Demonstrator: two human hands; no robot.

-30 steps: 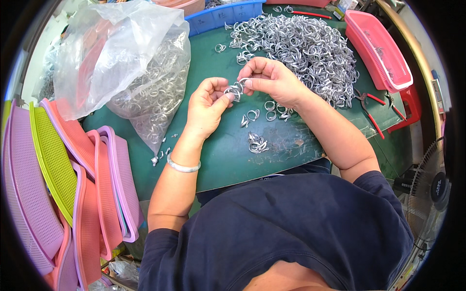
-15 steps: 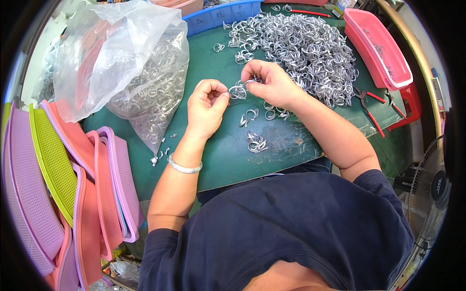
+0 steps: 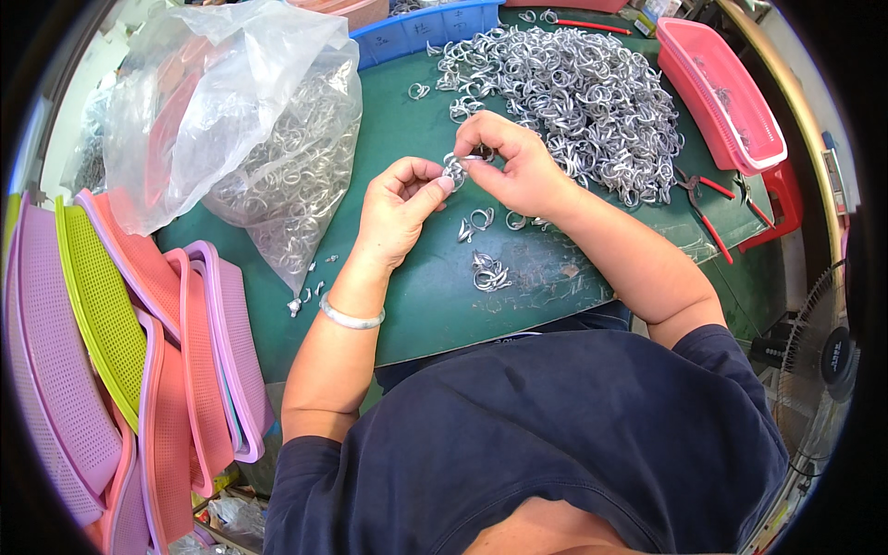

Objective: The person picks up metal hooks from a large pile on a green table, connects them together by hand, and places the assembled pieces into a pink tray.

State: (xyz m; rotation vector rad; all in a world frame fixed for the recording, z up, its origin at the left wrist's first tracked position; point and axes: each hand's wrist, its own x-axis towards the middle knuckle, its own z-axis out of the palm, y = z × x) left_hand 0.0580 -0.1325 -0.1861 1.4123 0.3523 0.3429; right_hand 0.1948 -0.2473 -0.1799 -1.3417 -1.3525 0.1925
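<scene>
Between my two hands is a small cluster of silver-grey metal rings (image 3: 453, 170). My left hand (image 3: 393, 217), with a pale bangle (image 3: 351, 318) on its wrist, pinches the cluster's left side between thumb and fingers. My right hand (image 3: 520, 168) comes in from the right, its thumb and forefinger closed on the cluster's other side; a ring partly shows under its curled fingers. Just below the hands lie a few loose rings (image 3: 481, 219) and a small clump of rings (image 3: 490, 272). Beyond my right hand rises a large heap of similar rings (image 3: 578, 102).
A clear plastic bag (image 3: 310, 157) full of rings stands on the green table (image 3: 416, 314). Plastic baskets (image 3: 92, 305) are stacked at left. Red-handled pliers (image 3: 710, 222) and a pink basket (image 3: 708, 83) lie right, a blue tray (image 3: 425, 32) behind, a fan (image 3: 814, 361) at far right.
My left hand has moved slightly right and my right hand slightly left, so they are closer together. The rings between them are now more covered by my fingers.
</scene>
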